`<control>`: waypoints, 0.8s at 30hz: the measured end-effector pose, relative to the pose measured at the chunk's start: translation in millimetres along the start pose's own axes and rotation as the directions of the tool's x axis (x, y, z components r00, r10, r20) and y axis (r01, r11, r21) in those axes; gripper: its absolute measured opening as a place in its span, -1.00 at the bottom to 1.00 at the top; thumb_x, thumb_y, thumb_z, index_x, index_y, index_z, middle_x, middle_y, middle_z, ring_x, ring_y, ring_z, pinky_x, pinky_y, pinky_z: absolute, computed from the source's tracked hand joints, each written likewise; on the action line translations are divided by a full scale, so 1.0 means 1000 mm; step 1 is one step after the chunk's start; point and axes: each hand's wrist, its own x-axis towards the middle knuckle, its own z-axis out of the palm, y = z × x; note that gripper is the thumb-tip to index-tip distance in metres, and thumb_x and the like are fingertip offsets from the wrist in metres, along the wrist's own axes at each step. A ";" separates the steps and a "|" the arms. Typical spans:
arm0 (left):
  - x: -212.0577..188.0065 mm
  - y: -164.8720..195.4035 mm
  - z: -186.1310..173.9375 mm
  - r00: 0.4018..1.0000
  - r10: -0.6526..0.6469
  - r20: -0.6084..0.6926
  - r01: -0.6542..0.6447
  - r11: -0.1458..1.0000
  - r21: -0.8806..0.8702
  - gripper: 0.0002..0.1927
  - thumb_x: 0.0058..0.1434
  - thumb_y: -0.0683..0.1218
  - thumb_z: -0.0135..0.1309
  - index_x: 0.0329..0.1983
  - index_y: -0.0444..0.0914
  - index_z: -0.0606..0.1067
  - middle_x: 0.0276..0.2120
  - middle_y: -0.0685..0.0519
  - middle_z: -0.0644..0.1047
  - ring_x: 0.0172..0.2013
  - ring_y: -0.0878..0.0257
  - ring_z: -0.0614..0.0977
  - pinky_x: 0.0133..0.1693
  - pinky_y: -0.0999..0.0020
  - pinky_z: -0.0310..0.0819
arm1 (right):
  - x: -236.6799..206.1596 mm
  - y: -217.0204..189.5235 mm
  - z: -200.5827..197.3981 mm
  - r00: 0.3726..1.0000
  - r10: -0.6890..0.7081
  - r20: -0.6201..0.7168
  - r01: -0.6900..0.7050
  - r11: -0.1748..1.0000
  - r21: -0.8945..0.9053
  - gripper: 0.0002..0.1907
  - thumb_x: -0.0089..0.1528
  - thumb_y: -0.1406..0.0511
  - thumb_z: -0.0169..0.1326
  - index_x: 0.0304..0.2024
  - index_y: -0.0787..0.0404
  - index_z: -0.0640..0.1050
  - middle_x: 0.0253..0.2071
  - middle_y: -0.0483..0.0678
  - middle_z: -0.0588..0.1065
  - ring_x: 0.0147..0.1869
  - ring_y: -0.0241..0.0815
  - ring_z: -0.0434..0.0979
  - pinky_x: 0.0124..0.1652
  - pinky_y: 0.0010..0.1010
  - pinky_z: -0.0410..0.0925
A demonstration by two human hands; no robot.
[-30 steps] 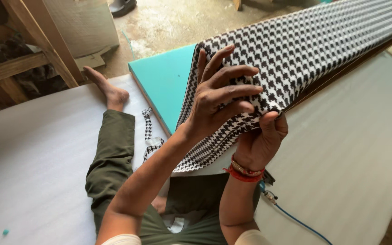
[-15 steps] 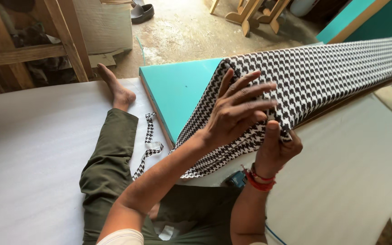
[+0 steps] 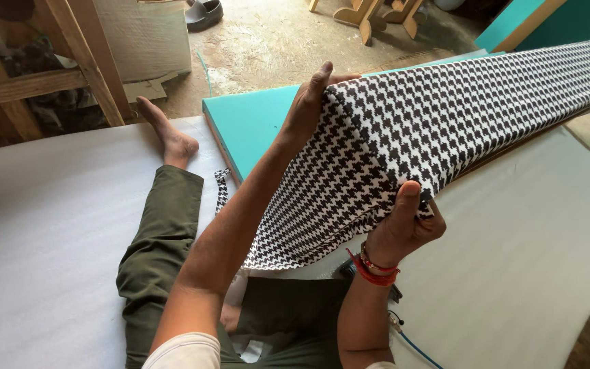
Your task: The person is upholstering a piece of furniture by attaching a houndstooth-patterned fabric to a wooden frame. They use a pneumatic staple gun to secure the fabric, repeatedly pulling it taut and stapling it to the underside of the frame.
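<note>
A white foam sheet [image 3: 49,225] is seen covering the floor at the left, with an outstretched leg in olive-green trousers [image 3: 158,253] lying on it. A teal foam slab [image 3: 247,126] is seen beyond the leg, touching the near end of a long panel wrapped in black-and-white houndstooth fabric [image 3: 445,116]. The panel's long axis runs from this near end up and away to the right. The left hand [image 3: 312,106] is laid flat against the upper end corner, fingers extended, not closed on anything. The right hand [image 3: 404,229], worn with red wrist bands [image 3: 370,270], is closed on the fabric's lower edge, thumb pressed on top. Both hands are at the near end; the panel's length lies to their right.
</note>
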 end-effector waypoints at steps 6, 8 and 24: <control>-0.013 0.023 0.021 0.929 0.344 -0.135 -0.284 0.899 0.334 -0.30 0.53 0.19 -0.50 -0.05 -0.28 0.64 -0.02 -0.09 0.67 -0.14 0.13 0.78 0.09 0.15 0.66 | 0.007 -0.042 0.020 0.985 0.080 0.155 -0.087 0.995 0.038 -0.31 0.33 0.20 0.30 -0.69 0.07 0.12 -0.66 -0.35 0.07 -0.53 -0.50 -0.09 -0.41 -0.50 -0.17; -0.022 0.034 0.028 0.897 0.424 -0.126 -0.341 0.844 0.414 -0.40 0.54 0.13 -0.43 -0.09 -0.26 0.62 0.11 -0.10 0.61 0.03 0.08 0.70 0.10 0.13 0.65 | 0.004 -0.049 0.025 0.984 0.103 0.149 -0.114 0.991 0.071 -0.39 0.34 0.21 0.30 -0.67 0.13 0.23 -0.65 -0.32 0.12 -0.53 -0.47 -0.04 -0.41 -0.46 -0.14; -0.083 0.091 0.078 0.738 0.674 0.033 -0.531 0.549 0.646 -0.47 0.55 0.04 -0.44 0.02 -0.16 0.62 0.10 0.05 0.61 0.32 0.09 0.44 0.53 0.07 -0.37 | -0.015 -0.033 0.018 0.988 0.114 0.102 -0.134 0.967 0.218 -0.39 0.44 0.37 0.20 -0.63 0.11 0.19 -0.65 -0.29 0.18 -0.52 -0.52 0.09 -0.41 -0.66 0.05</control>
